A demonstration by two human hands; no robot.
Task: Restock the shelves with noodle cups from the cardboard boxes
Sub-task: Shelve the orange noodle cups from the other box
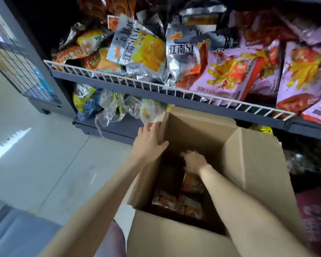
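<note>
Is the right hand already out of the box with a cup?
No, the right hand is down inside the box, and the left hand grips its flap.

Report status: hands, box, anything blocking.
Left hand gripping open brown cardboard box flap. Right hand down inside box, grip unclear. Red-orange noodle cups remain inside. Nothing blocking the box opening.

A pale tiled floor (44, 145) is seen at the left, and an open cardboard box (248, 160) appears to be set on it against the shelving. The upper shelf (156, 89), edged by a white wire rail (174, 90), is piled with snack bags (143, 51). Crumpled clear packets (109, 108) are laid on the lower shelf (119, 127).
</note>
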